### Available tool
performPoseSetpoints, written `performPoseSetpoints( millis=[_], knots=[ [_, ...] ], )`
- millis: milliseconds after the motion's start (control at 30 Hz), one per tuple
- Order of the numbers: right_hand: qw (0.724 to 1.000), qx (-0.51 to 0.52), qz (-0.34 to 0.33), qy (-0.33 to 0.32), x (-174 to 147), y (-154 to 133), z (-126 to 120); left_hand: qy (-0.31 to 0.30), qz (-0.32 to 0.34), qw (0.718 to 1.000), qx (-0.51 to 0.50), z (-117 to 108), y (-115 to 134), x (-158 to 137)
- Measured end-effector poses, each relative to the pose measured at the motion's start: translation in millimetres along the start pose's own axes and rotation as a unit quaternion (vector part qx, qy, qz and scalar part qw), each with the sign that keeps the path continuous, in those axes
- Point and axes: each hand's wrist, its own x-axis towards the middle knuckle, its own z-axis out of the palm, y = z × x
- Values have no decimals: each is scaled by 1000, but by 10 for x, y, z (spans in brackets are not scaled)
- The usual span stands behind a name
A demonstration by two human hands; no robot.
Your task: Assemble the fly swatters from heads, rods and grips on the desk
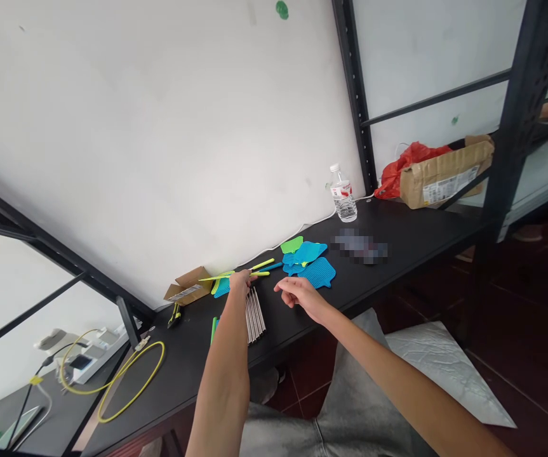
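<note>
Metal rods (255, 317): a row on the black desk (416, 228), just on the near side of the left hand, beside its forearm.
Right hand (301, 293): fingers loosely bent, nothing visible in its grasp, over the desk to the right of the rods.
Left hand (240, 279): fingers curled at a yellow-green stick (260, 273) that shows on both sides of it; whether they grip it, I cannot tell.
Blue mesh heads (317, 273): overlapping in a pile, just beyond the right hand.
Small cardboard box (190, 287): flaps raised, near the left hand, to its left.
Green mesh head (291, 244): behind the blue ones, farther from the right hand.
Water bottle (343, 195): upright, well beyond the right hand, by the wall.
</note>
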Motion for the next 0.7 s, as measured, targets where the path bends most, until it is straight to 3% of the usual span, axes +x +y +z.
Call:
performPoseSetpoints(
  millis=[100, 200, 333, 500, 600, 700],
  knots=[
    [1000, 6, -3, -3, -10, -16, -3, -1, -47, 999, -2, -40, 73, -2],
    [1000, 11, 0, -4, -22, -40, -5, -2, -44, 999, -1, -199, 123, -58],
    [1000, -1, -1, -7, -36, -66, 3, 28, 4, 999, 32, -660, 40, -236],
    [1000, -27, -7, -9, -42, -64, 15, 89, 61, 985, 134, -1231, -337, -614],
    [999, -44, -3, -2, -44, -42, 22, 142, 154, 932, 297, -1274, -599, -916],
    [998, -63, -5, 4, -49, -17, 29, 144, 183, 905, 355, -1099, -773, -1189]
  ],
)
